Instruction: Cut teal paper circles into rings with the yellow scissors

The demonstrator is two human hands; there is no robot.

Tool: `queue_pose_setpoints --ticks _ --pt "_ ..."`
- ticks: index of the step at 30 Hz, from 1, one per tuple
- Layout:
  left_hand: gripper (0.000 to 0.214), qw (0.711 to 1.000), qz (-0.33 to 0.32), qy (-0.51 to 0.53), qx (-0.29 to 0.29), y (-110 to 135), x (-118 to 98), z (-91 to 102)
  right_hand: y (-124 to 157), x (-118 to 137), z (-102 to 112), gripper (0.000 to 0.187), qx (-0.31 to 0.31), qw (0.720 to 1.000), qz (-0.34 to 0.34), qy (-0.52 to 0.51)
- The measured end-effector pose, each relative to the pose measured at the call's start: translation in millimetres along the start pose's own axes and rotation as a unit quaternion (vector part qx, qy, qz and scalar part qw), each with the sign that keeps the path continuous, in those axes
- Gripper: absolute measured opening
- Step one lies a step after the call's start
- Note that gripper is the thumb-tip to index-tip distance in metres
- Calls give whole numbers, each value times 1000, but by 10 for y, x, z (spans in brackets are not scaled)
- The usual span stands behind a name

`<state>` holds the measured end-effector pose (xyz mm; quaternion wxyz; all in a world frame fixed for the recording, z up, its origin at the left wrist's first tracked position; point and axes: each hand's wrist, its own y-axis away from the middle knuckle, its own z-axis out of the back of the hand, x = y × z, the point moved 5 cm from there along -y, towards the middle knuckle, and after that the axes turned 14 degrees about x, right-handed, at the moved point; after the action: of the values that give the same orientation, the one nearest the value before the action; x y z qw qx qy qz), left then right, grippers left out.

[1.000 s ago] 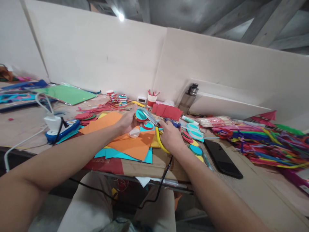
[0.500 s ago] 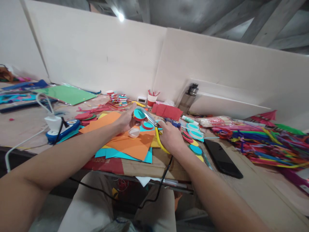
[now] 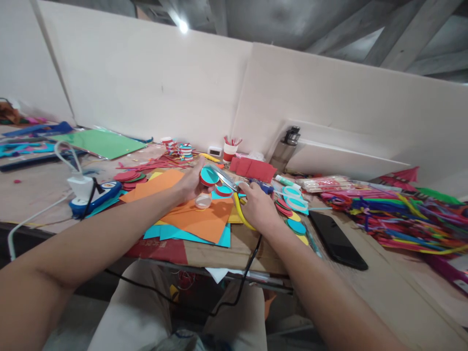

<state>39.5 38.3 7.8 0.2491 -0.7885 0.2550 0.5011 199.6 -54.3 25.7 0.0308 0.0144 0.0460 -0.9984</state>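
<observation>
My left hand [image 3: 192, 184] is closed on a small round piece [image 3: 209, 175] with a turquoise top and a red rim. In my right hand [image 3: 259, 205] are scissors [image 3: 239, 209] with yellow handles, their metal blades reaching left to the edge of the round piece. Whether the blades touch it I cannot tell. Just below lie another turquoise-and-red round piece [image 3: 224, 190] and a clear, shallow round piece [image 3: 203, 201]. Orange paper sheets [image 3: 208, 224] are spread under both hands, over turquoise sheets [image 3: 197, 237].
A black phone [image 3: 338, 239] lies at right, near bundled colourful pipe cleaners [image 3: 387, 219]. Paper discs [image 3: 295, 225] sit beside my right wrist. A blue power strip [image 3: 95, 199] with a white plug is at left. A black cable [image 3: 241, 287] hangs off the table edge.
The round piece in my left hand has tilted and shifted slightly left and down. The scissors have barely moved, their blades still at its edge.
</observation>
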Motion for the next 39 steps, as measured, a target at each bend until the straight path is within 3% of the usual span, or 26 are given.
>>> queue_pose_setpoints --ticks 6,19,27,31,39 --pt "71 999 43 -5 9 7 17 -24 3 4 -7 39 17 1000 8 9" --pt "80 997 68 -9 21 -22 -3 83 1 37 9 41 28 999 14 12" --pt "62 998 -40 46 7 -30 -61 68 -15 5 2 31 24 1000 1 -16" --pt "54 997 -43 60 2 -55 7 95 -27 -6 -36 30 25 999 2 -26" --pt "61 998 -35 60 -3 -71 54 134 -30 4 -93 30 28 999 5 -17"
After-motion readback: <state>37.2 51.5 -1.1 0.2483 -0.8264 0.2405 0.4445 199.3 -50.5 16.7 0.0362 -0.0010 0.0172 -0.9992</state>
